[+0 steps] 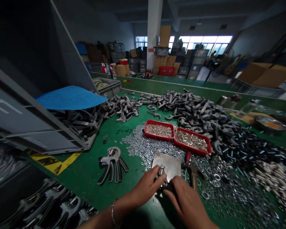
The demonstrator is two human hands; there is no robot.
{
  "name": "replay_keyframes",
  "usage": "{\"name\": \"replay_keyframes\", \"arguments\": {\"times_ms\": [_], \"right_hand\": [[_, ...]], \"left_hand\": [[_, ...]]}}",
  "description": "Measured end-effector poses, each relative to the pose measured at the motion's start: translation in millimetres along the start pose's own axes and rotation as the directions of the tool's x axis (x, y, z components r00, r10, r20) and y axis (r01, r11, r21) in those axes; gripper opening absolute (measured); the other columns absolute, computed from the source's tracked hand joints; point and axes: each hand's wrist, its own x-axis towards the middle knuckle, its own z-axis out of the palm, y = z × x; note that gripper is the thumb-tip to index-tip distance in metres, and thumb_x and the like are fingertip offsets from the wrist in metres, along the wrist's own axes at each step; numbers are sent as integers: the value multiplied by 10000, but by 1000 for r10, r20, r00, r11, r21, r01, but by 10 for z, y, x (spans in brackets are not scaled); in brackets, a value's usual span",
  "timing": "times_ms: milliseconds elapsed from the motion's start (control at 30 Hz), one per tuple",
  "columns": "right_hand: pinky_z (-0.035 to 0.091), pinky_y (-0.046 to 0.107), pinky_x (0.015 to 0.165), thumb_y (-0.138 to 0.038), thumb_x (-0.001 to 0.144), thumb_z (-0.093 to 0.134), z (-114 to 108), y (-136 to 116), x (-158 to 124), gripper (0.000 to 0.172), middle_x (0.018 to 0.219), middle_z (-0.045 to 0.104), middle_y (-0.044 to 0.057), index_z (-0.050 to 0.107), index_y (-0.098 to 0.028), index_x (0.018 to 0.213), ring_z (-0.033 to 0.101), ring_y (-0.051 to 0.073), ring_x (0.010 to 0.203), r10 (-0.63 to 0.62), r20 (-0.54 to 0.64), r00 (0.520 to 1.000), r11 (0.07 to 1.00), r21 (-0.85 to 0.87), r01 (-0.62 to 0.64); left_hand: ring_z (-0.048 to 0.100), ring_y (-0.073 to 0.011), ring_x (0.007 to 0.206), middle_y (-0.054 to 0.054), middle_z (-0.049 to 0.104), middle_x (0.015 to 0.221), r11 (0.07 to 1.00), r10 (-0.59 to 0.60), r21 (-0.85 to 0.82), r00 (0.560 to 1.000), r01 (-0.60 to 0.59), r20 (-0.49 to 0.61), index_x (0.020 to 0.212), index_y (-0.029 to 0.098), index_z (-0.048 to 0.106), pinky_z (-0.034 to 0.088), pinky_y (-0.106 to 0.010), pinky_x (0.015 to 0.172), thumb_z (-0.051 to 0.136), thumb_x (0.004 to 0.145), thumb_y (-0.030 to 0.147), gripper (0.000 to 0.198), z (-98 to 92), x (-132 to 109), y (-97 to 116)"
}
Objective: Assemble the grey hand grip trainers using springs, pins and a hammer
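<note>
Both my hands meet low in the middle, at the near edge of a square steel plate [167, 163] on the green table [85, 171]. My left hand [146, 188] pinches a small part with a coil spring [161, 170] sticking up from it. My right hand [186, 201] is closed on the dark lower end of the same part. Just left lie finished hand grippers [111, 163] with grey handles. Loose silver nuts and washers [143, 147] spread around the plate.
Two red trays [159, 130] [193, 141] of small metal pieces sit beyond the plate. A red-handled tool [192, 171] lies right of it. Grey handle parts [200, 111] pile behind, rings and springs [252, 178] at right. A tipped grey crate [38, 133] stands left.
</note>
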Motion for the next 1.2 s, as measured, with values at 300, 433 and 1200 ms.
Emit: {"name": "replay_keyframes", "arguments": {"times_ms": [300, 433, 1200], "right_hand": [[412, 248, 579, -724, 787, 588, -223, 77, 233, 512, 768, 590, 30, 578, -212, 771, 547, 164, 679, 28, -50, 998, 999, 48, -26], [370, 251, 452, -749, 897, 310, -262, 176, 262, 589, 574, 493, -33, 535, -221, 770, 399, 117, 427, 217, 166, 962, 952, 181, -246], [333, 219, 415, -638, 971, 284, -233, 196, 119, 518, 600, 457, -46, 557, -205, 893, 347, 105, 441, 156, 191, 969, 931, 300, -209]], "left_hand": [[538, -206, 981, -64, 563, 999, 995, 103, 3, 983, -104, -150, 1020, 198, 522, 448, -363, 932, 378, 1017, 363, 219, 282, 344, -68], [535, -210, 1017, -81, 558, 1037, 986, 165, 27, 971, -163, -171, 1046, 192, 511, 439, -375, 963, 370, 1019, 351, 214, 361, 438, -86], [522, -210, 986, -79, 534, 1009, 968, 200, 152, 980, -198, 0, 992, 185, 487, 440, -381, 936, 354, 1012, 301, 178, 382, 405, -13]]}}
